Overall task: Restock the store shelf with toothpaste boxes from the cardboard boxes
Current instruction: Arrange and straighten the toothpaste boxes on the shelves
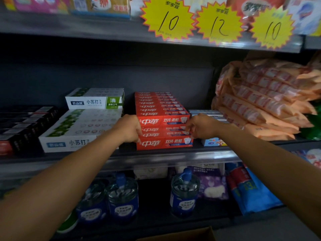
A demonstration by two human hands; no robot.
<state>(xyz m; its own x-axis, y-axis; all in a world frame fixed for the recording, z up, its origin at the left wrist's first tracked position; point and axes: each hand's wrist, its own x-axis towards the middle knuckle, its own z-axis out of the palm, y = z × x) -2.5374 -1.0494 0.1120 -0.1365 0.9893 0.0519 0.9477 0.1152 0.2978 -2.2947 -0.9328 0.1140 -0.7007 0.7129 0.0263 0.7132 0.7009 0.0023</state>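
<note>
The stack of red cardboard toothpaste boxes (163,120) already sits on the grey metal shelf (156,158), so I judge this batch nearly placed. The left hand (129,128) and right hand (199,126) pinch its 2 ends, fingers curled. White-and-green toothpaste boxes (81,127) crowd the left; small blue boxes (211,129) the right. Room remains above. The brown cardboard box (182,236) waits below.

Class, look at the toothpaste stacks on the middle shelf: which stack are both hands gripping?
The red toothpaste stack in the middle: the left hand and right hand grip its two ends. The white-and-green stack and black stack go untouched.
</note>
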